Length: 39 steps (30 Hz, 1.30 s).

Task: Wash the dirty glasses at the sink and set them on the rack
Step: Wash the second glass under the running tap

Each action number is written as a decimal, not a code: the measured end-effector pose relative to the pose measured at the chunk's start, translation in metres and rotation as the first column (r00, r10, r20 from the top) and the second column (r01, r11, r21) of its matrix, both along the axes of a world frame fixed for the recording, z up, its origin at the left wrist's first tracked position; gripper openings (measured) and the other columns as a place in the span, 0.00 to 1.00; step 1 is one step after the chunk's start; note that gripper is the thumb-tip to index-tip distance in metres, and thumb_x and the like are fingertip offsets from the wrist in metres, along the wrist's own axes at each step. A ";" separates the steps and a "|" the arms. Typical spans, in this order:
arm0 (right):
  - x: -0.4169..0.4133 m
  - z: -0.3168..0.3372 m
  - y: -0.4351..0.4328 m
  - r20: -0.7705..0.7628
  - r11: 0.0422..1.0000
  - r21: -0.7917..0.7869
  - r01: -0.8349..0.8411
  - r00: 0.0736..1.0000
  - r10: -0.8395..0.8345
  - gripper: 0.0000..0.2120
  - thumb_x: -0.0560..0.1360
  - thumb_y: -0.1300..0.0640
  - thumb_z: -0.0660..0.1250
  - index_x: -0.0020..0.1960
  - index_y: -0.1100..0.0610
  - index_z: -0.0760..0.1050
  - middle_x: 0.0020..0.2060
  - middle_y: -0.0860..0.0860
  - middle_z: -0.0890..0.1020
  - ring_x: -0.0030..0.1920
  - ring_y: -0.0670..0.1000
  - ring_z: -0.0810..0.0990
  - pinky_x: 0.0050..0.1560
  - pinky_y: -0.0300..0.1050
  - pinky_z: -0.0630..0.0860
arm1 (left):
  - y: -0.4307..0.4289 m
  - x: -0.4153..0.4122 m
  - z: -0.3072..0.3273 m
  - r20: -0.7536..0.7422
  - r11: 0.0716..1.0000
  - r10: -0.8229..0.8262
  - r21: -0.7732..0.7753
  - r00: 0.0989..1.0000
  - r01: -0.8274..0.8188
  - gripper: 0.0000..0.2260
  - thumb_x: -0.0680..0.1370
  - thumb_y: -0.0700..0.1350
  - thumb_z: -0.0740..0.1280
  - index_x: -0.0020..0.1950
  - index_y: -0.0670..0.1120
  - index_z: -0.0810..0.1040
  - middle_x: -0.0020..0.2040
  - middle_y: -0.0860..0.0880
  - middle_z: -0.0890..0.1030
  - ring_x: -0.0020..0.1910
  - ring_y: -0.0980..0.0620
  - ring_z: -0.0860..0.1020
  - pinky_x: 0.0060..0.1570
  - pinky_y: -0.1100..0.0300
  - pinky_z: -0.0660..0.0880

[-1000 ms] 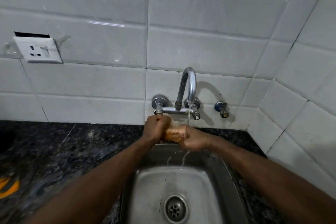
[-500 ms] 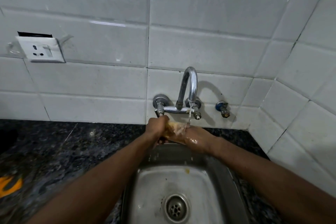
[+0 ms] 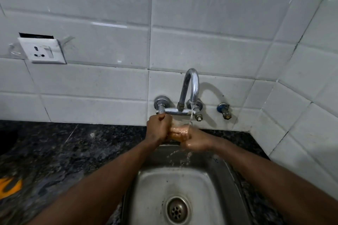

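Rinsing a glass under the running tap

Both hands hold the clear, amber-tinted drinking glass [image 3: 178,132] sideways under the thin stream from the curved chrome tap [image 3: 190,87], over the far edge of the steel sink [image 3: 175,184]. The left hand [image 3: 158,129] is curled around its left end, and the wet right hand [image 3: 196,140] is wrapped on the right end. The wet glass may slip and hit the tap body just behind. The dark speckled stone desk [image 3: 64,151] on the left offers open room; no rack is visible.
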State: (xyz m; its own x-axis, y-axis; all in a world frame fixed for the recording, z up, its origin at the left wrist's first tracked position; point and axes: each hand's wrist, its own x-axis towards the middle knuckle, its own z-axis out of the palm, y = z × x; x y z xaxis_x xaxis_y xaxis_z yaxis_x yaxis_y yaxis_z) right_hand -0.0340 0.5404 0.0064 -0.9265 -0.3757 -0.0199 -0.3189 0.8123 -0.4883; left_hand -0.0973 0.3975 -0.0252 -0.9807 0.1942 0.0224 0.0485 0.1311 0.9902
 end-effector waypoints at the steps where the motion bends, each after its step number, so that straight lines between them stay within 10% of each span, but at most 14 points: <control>1: 0.003 0.006 -0.002 -0.010 0.998 0.058 -0.034 0.999 0.034 0.20 0.76 0.71 0.63 0.67 0.61 0.72 0.52 0.47 0.78 0.47 0.39 0.78 0.54 0.37 0.76 | 0.001 -0.003 0.000 0.100 1.000 0.010 -0.017 0.995 -0.009 0.11 0.80 0.45 0.63 0.39 0.44 0.76 0.35 0.45 0.78 0.33 0.48 0.77 0.30 0.62 0.72; 4: 0.003 0.000 0.005 -0.101 0.985 0.173 0.004 0.995 0.013 0.12 0.80 0.62 0.61 0.63 0.57 0.74 0.50 0.50 0.78 0.44 0.42 0.76 0.53 0.36 0.75 | 0.001 -0.002 0.002 0.279 0.999 -0.046 0.002 0.959 0.047 0.12 0.80 0.49 0.62 0.46 0.41 0.76 0.38 0.41 0.81 0.27 0.46 0.77 0.22 0.62 0.69; 9: -0.009 -0.011 0.009 0.005 0.997 0.077 -0.006 1.000 0.005 0.29 0.70 0.77 0.62 0.68 0.57 0.73 0.54 0.41 0.78 0.51 0.39 0.78 0.54 0.30 0.76 | 0.000 0.006 -0.002 -0.087 0.999 0.039 0.015 0.995 -0.038 0.14 0.80 0.44 0.65 0.34 0.45 0.76 0.32 0.49 0.78 0.34 0.51 0.76 0.31 0.64 0.69; 13: -0.007 -0.017 0.004 -0.135 0.963 0.269 -0.004 0.990 0.042 0.11 0.78 0.62 0.64 0.60 0.58 0.75 0.56 0.55 0.80 0.52 0.51 0.77 0.61 0.48 0.75 | 0.002 -0.007 -0.005 0.251 0.995 0.043 -0.098 0.967 -0.019 0.11 0.77 0.47 0.63 0.43 0.40 0.77 0.36 0.43 0.78 0.30 0.46 0.75 0.25 0.61 0.68; 15: -0.005 -0.018 0.001 -0.150 0.975 0.219 -0.048 0.985 0.082 0.13 0.80 0.57 0.62 0.64 0.54 0.74 0.62 0.52 0.78 0.59 0.47 0.77 0.64 0.44 0.72 | 0.000 -0.006 -0.005 0.188 0.997 0.019 -0.076 0.982 -0.005 0.14 0.79 0.51 0.65 0.44 0.41 0.79 0.37 0.43 0.81 0.31 0.46 0.78 0.25 0.61 0.71; 19: -0.004 -0.020 0.000 -0.081 0.996 0.017 -0.090 0.993 0.091 0.29 0.71 0.76 0.63 0.68 0.55 0.73 0.61 0.49 0.80 0.62 0.46 0.78 0.59 0.41 0.77 | -0.004 0.006 -0.006 -0.043 0.999 0.041 0.006 0.998 -0.041 0.13 0.80 0.46 0.65 0.38 0.42 0.79 0.35 0.47 0.79 0.37 0.48 0.77 0.34 0.60 0.71; 23: -0.008 -0.025 0.007 -0.191 0.926 0.376 -0.030 0.975 0.109 0.13 0.78 0.64 0.65 0.61 0.60 0.76 0.55 0.56 0.81 0.53 0.54 0.81 0.56 0.47 0.77 | 0.001 -0.006 -0.003 0.303 0.991 0.084 -0.122 0.949 -0.048 0.13 0.75 0.49 0.63 0.50 0.40 0.78 0.44 0.42 0.81 0.40 0.43 0.79 0.35 0.58 0.72; 29: -0.005 -0.013 -0.002 0.082 0.979 -0.204 -0.005 0.996 0.022 0.30 0.70 0.81 0.59 0.65 0.54 0.72 0.50 0.43 0.80 0.49 0.32 0.80 0.48 0.28 0.75 | -0.001 0.009 0.004 -0.035 0.995 0.102 -0.010 0.994 -0.103 0.16 0.80 0.47 0.64 0.32 0.46 0.75 0.30 0.50 0.75 0.33 0.51 0.73 0.33 0.59 0.66; 34: -0.005 -0.022 0.010 -0.192 0.918 0.395 -0.044 0.973 0.130 0.15 0.78 0.61 0.64 0.65 0.57 0.74 0.60 0.55 0.79 0.59 0.53 0.78 0.60 0.43 0.73 | 0.003 -0.004 0.001 0.280 0.988 0.074 -0.150 0.957 -0.033 0.15 0.77 0.51 0.62 0.51 0.40 0.78 0.44 0.42 0.83 0.40 0.42 0.82 0.34 0.54 0.79; 39: -0.002 -0.016 0.007 0.110 0.988 -0.157 0.014 0.994 0.003 0.30 0.69 0.78 0.61 0.68 0.59 0.73 0.56 0.43 0.80 0.56 0.35 0.79 0.55 0.33 0.75 | 0.000 0.011 -0.002 -0.063 0.998 0.035 -0.051 0.997 -0.039 0.16 0.80 0.46 0.64 0.33 0.45 0.76 0.31 0.48 0.77 0.34 0.49 0.75 0.34 0.58 0.70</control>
